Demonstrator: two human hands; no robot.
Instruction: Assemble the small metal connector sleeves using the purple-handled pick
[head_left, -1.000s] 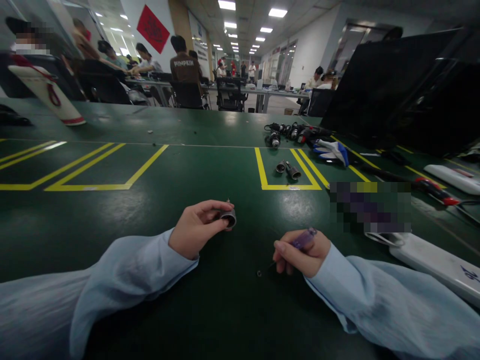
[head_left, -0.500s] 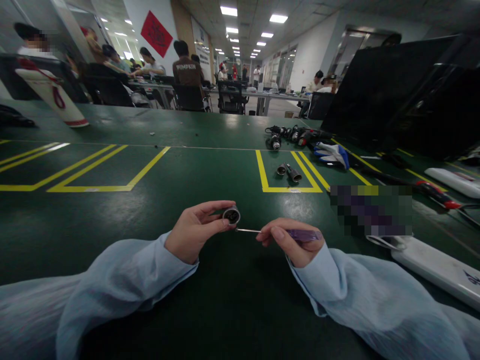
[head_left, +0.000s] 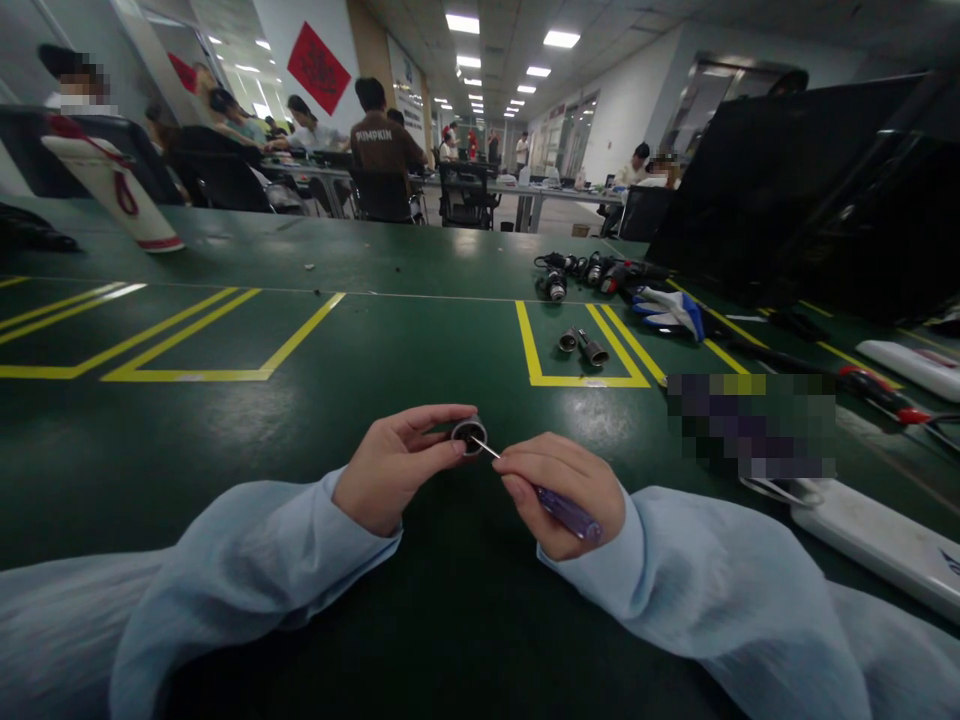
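My left hand (head_left: pixel 396 468) pinches a small round metal fitting (head_left: pixel 469 436) between thumb and fingers, its open face turned toward me. My right hand (head_left: pixel 561 488) grips a small screwdriver with a purple handle (head_left: pixel 567 513). The thin shaft points up and left, and its tip sits in the fitting's opening. Both hands rest low over the dark green table (head_left: pixel 300 420), just in front of me, with pale blue sleeves to the wrists.
Two small metal parts (head_left: pixel 580 344) lie in a yellow-taped box. Behind them are a pile of similar dark parts (head_left: pixel 581 268) and a blue-and-white glove (head_left: pixel 667 308). A red-handled tool (head_left: pixel 877 392) and white flat cases (head_left: pixel 885 540) lie to the right. A large black monitor (head_left: pixel 787 180) stands at back right. People sit at far tables.
My right hand turned the screwdriver from pointing down at the table to pointing left, then brought its tip into the fitting. My left hand tilted the fitting's open face toward me.
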